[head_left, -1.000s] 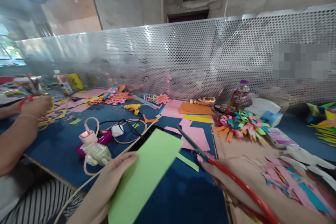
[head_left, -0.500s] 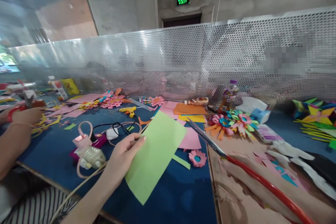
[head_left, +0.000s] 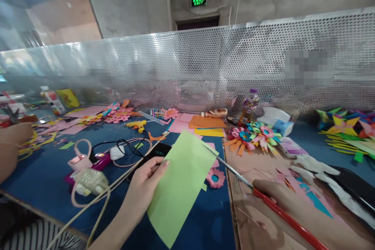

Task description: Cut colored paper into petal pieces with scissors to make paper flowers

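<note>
The left hand [head_left: 146,181] pinches the green paper [head_left: 181,187] at its 9 o'clock edge, now lifted nearer. At 3 o'clock, the right hand [head_left: 281,199] grips red scissors [head_left: 263,199], blades now touching the paper's edge

left hand [head_left: 145,185]: bare, no ring, pale polish on nails
right hand [head_left: 281,199]: bare, blurred
forearms: bare, no sleeves or watch
</note>
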`<state>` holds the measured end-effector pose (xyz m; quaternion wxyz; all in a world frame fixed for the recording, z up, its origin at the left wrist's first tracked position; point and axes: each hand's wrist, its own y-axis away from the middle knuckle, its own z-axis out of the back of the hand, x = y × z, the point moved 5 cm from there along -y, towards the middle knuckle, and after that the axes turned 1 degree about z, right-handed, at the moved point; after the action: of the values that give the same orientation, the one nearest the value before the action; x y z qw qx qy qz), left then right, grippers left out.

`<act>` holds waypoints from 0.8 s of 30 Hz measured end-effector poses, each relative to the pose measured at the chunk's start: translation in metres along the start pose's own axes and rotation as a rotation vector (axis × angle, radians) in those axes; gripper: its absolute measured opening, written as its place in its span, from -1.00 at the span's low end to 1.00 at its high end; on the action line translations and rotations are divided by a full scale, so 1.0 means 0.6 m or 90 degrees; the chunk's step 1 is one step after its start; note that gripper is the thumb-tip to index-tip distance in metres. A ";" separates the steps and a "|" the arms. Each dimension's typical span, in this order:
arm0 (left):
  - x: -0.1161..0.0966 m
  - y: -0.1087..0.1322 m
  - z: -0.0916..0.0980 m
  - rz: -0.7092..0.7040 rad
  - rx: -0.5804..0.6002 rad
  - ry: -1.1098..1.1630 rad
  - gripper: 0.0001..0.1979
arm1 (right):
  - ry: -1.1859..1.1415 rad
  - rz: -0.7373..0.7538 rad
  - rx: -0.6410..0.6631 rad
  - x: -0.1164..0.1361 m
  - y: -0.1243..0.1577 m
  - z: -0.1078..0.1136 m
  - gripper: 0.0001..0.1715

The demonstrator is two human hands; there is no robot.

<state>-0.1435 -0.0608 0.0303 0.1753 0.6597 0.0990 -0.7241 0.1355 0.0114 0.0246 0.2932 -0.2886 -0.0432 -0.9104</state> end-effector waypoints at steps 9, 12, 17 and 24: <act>0.014 0.003 0.006 0.008 0.011 0.013 -0.60 | 0.059 0.012 0.084 0.004 -0.010 -0.011 -0.66; 0.015 0.006 0.008 0.009 0.006 0.014 -0.63 | 0.067 0.022 0.070 0.006 -0.009 -0.010 -0.66; 0.011 0.011 0.013 -0.002 -0.006 -0.006 -0.65 | 0.072 0.041 0.068 0.008 -0.004 -0.012 -0.69; 0.015 0.012 0.011 -0.001 0.008 -0.009 -0.62 | 0.098 0.061 0.069 -0.002 -0.009 -0.021 -0.68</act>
<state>-0.1475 -0.0713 0.0227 0.1715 0.6558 0.0937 -0.7292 0.1273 0.0132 0.0139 0.3537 -0.2030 -0.0555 -0.9114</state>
